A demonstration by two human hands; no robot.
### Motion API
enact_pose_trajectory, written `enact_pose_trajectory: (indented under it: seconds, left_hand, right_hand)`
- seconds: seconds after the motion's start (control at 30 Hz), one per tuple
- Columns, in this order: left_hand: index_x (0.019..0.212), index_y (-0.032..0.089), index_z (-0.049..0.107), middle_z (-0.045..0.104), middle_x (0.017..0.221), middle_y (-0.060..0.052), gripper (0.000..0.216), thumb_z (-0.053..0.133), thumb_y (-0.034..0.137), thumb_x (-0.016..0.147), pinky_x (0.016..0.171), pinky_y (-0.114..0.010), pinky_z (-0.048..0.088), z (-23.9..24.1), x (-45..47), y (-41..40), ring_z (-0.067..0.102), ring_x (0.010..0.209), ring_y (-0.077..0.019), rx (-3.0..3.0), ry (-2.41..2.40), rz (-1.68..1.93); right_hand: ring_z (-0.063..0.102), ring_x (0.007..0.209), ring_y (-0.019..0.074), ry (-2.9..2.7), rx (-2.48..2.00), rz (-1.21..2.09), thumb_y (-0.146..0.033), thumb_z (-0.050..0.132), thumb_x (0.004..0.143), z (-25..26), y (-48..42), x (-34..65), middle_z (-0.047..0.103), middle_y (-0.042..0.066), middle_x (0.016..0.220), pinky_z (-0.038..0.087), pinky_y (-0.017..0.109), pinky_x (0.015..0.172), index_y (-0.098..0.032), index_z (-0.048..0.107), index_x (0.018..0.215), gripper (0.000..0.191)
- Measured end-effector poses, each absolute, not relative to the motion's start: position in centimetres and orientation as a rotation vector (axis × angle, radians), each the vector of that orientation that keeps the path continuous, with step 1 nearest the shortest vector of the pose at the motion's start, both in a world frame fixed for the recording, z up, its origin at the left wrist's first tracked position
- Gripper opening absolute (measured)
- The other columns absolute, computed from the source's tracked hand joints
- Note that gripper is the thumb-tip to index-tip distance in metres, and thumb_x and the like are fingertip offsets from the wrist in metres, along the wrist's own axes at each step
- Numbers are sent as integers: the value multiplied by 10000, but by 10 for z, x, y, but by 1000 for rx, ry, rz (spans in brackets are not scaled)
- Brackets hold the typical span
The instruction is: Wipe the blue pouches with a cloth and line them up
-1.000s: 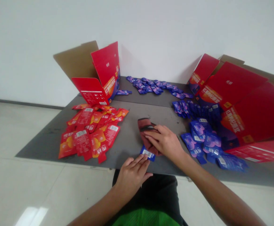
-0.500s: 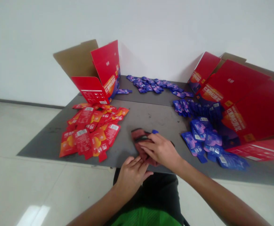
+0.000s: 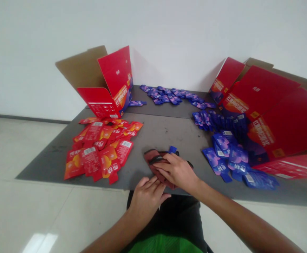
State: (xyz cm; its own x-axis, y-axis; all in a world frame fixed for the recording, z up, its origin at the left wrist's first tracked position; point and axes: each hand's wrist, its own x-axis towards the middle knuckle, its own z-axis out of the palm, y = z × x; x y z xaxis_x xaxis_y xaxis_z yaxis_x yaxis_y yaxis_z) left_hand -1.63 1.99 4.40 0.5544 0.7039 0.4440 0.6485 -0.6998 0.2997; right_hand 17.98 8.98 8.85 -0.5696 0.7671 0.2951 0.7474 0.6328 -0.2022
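A dark maroon cloth pouch (image 3: pixel 150 155) with black trim lies at the near edge of the table, between my hands. My right hand (image 3: pixel 180 172) lies over it from the right, fingers closed on the fabric and black trim. At its near left side, the fingers of my left hand (image 3: pixel 148 196) are together on the pouch's lower edge, thumb pointing right. A small blue tip (image 3: pixel 172 149) sticks out just beyond the right hand; the rest of that item is hidden. Part of a black strap (image 3: pixel 190 164) shows right of the right hand.
Red-orange sachets (image 3: pixel 98 149) lie piled at left before an open red carton (image 3: pixel 98 100). Purple-blue sachets (image 3: pixel 223 151) lie at right against further red cartons (image 3: pixel 264 105). More purple sachets (image 3: pixel 166 95) line the back of the grey table (image 3: pixel 166 128), near the wall.
Both hands stay on the pouch in nearly the same place. The right hand has shifted slightly left and nearer, and the pouch's far left corner sits a little lower. The view has moved slightly.
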Motion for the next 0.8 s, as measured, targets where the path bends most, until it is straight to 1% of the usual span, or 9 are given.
enact_pose_trajectory:
  seconds: [0.07,0.17,0.3,0.37,0.47,0.57,0.63,0.73,0.8]
  left_hand:
    - [1177,160,682,778,1191,-93,311,541,413,1063,863,-400,500,44,-16,20,732,1121,-254,2694,1167,852]
    - [1245,162,657,738,1294,-94,348,510,428,1076,885,-398,493,42,-16,20,712,1177,-246,2717,1162,908]
    - [1232,171,664,742,1287,-89,349,504,439,1077,889,-399,492,40,-16,20,714,1175,-245,2703,1176,930]
    - [1201,167,678,769,1223,-91,336,525,436,1068,875,-397,497,41,-16,20,726,1148,-250,2688,1175,918]
    - [1144,167,699,795,1136,-89,309,558,428,1055,861,-397,506,41,-15,20,740,1105,-254,2672,1176,864]
    - [1225,173,677,750,1265,-107,313,559,409,1058,909,-407,504,39,-16,18,708,1185,-259,2697,1171,832]
    - [1250,175,665,725,1314,-110,320,575,409,1051,929,-414,497,39,-17,19,695,1213,-264,2721,1167,831]
    - [1198,178,679,756,1254,-100,373,670,481,981,906,-409,499,52,-17,28,726,1138,-266,2734,1127,786]
    - [1181,195,686,803,1091,-66,438,719,546,920,832,-392,505,67,-15,41,764,960,-250,2711,1107,707]
  right_hand:
    - [646,973,186,-2474,-1282,84,-384,589,1032,80,104,186,695,42,1076,516,299,846,-355,750,1229,256]
    - [642,950,206,-2409,-1502,-43,-386,580,1035,87,142,206,693,65,1030,503,312,820,-327,765,1222,270]
    - [629,978,215,-2345,-1480,-121,-388,541,1051,107,136,204,684,76,1070,493,329,855,-327,753,1247,294]
    - [627,993,206,-2381,-1347,-51,-393,535,1055,103,110,191,684,62,1099,496,323,863,-343,735,1264,294]
    - [640,956,184,-2476,-1201,74,-384,576,1038,86,90,181,690,39,1073,509,298,833,-359,750,1221,253]
    - [656,962,189,-2397,-1381,55,-369,599,1027,77,114,195,696,46,1058,518,298,837,-353,752,1233,257]
    - [661,957,203,-2308,-1521,-14,-359,606,1023,84,136,211,697,62,1022,526,312,844,-324,768,1213,253]
    - [666,993,213,-2073,-1504,-38,-356,585,1032,105,141,227,692,74,1052,535,335,899,-296,759,1237,275]
    - [667,1023,214,-1861,-1408,-8,-363,573,1038,113,120,230,690,73,1108,538,349,935,-297,728,1292,305]
